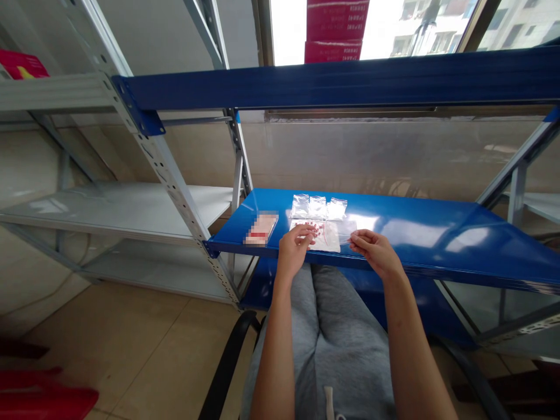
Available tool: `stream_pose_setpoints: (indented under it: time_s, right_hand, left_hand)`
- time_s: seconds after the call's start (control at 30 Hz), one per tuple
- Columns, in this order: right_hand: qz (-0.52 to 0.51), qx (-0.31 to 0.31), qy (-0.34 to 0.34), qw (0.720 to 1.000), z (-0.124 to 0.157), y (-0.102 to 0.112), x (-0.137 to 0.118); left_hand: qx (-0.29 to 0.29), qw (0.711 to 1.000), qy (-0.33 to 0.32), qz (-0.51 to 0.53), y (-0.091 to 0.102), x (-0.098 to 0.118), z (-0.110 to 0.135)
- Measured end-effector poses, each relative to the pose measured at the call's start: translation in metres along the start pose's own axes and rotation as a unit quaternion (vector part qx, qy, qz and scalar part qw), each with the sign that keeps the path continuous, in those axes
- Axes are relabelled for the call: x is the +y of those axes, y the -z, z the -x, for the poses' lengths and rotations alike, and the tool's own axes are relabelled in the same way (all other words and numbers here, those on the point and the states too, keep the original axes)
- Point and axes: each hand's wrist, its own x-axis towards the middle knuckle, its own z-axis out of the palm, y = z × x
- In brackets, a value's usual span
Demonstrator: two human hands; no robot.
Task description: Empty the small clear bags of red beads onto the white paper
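My left hand (294,246) hovers over a white sheet (324,236) strewn with several small red pieces (310,227) on the blue shelf (415,233); its fingertips are pinched together at the pieces. My right hand (374,249) pinches the edge of a small clear plastic bag (343,230) lying beside the sheet. Three filled clear bags (318,207) lie in a row just behind the sheet.
A blurred pink-and-white packet (261,228) lies at the shelf's left front. A grey metal rack (114,204) stands to the left, a blue beam (332,81) crosses overhead, red boxes (335,29) sit at the window. My grey-trousered legs and a black chair arm (227,364) are below.
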Motion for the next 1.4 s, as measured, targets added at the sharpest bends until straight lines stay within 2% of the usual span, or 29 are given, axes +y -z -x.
stream_pose_setpoints:
  time_s: [0.1,0.17,0.23,0.27,0.33,0.4,0.47,0.53,0.63,0.73,0.87,1.03,1.2,1.4]
  right_hand:
    - [0.076,0.002,0.058,0.995,-0.012,0.010,-0.014]
    - [0.156,-0.028,0.099,0.982,-0.026,0.012,-0.032]
    - [0.257,-0.080,0.129,0.955,-0.042,0.007,-0.052]
    - [0.311,-0.109,0.142,0.933,-0.049,0.002,-0.061]
    - [0.421,-0.175,0.178,0.872,-0.063,-0.010,-0.075]
    - [0.507,-0.228,0.216,0.803,-0.073,-0.022,-0.082]
    - [0.563,-0.261,0.246,0.745,-0.081,-0.032,-0.082]
    - [0.594,-0.282,0.269,0.704,-0.085,-0.038,-0.078]
    - [0.617,-0.299,0.294,0.666,-0.090,-0.039,-0.072]
    - [0.622,-0.306,0.306,0.653,-0.093,-0.038,-0.068]
    - [0.617,-0.314,0.306,0.654,-0.094,-0.039,-0.068]
    - [0.606,-0.319,0.284,0.671,-0.095,-0.041,-0.072]
    - [0.607,-0.307,0.283,0.676,-0.097,-0.038,-0.074]
    - [0.591,-0.303,0.268,0.698,-0.101,-0.035,-0.075]
  left_hand:
    - [0.047,0.998,-0.013,-0.041,0.013,0.004,-0.004]
    - [0.057,0.996,-0.024,-0.067,0.018,0.007,-0.007]
    - [0.059,0.993,-0.028,-0.098,0.016,0.007,-0.010]
    - [0.058,0.991,-0.026,-0.116,0.013,0.006,-0.012]
    - [0.049,0.986,-0.021,-0.158,0.004,0.000,-0.014]
    - [0.032,0.979,-0.017,-0.203,-0.008,-0.009,-0.015]
    - [0.029,0.968,-0.011,-0.247,-0.020,-0.018,-0.015]
    - [0.041,0.957,-0.001,-0.286,-0.029,-0.026,-0.015]
    - [0.056,0.942,0.016,-0.330,-0.037,-0.031,-0.015]
    - [0.063,0.933,0.035,-0.353,-0.040,-0.033,-0.016]
    - [0.066,0.923,0.045,-0.376,-0.041,-0.035,-0.018]
    - [0.067,0.917,0.037,-0.390,-0.043,-0.038,-0.021]
    - [0.074,0.918,0.022,-0.389,-0.042,-0.039,-0.022]
    - [0.077,0.920,0.019,-0.385,-0.043,-0.043,-0.023]
